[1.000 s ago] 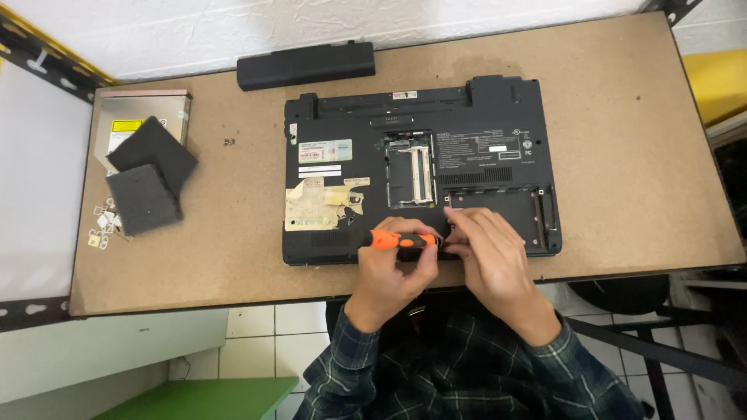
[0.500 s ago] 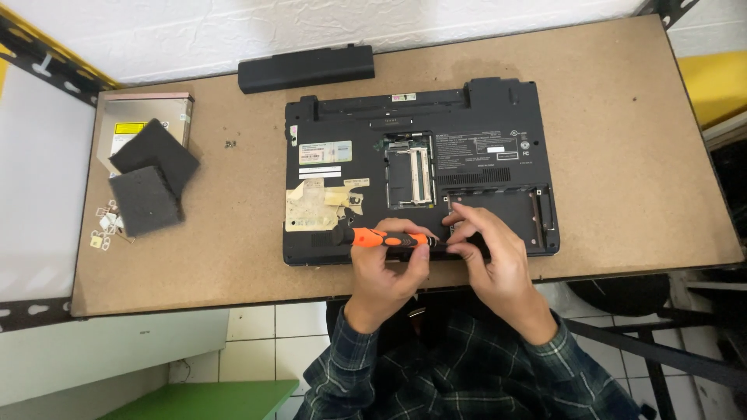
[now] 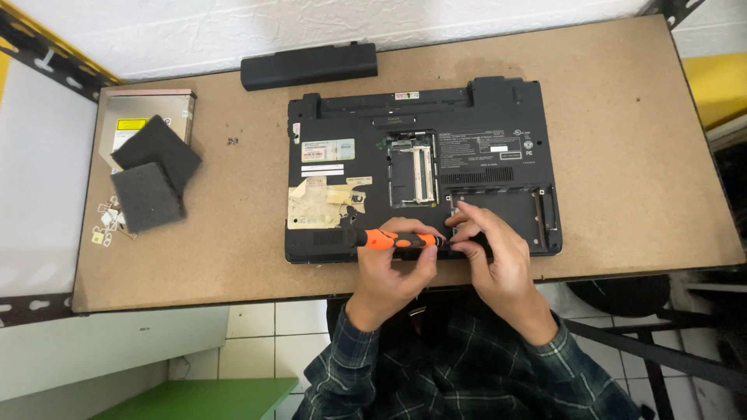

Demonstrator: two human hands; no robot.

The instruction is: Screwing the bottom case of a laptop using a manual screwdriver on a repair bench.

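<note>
Overhead view of a workbench [image 3: 638,117]. A black laptop [image 3: 498,132] lies upside down at the centre, its memory bay [image 3: 411,175] uncovered. At the 6 o'clock edge of the laptop, the left hand [image 3: 393,268] has its fingers wrapped around an orange-and-black screwdriver [image 3: 393,239] lying horizontally, tip pointing toward 3 o'clock. The right hand [image 3: 494,260] pinches narrowly at the tip; whether it holds a screw cannot be told. The screwdriver appears light and rigid, best gripped on its ribbed handle. A black battery [image 3: 309,65] rests at 12 o'clock; an optical drive [image 3: 136,117], two foam pads [image 3: 148,194] and small loose parts [image 3: 105,225] sit at 9 o'clock.
</note>
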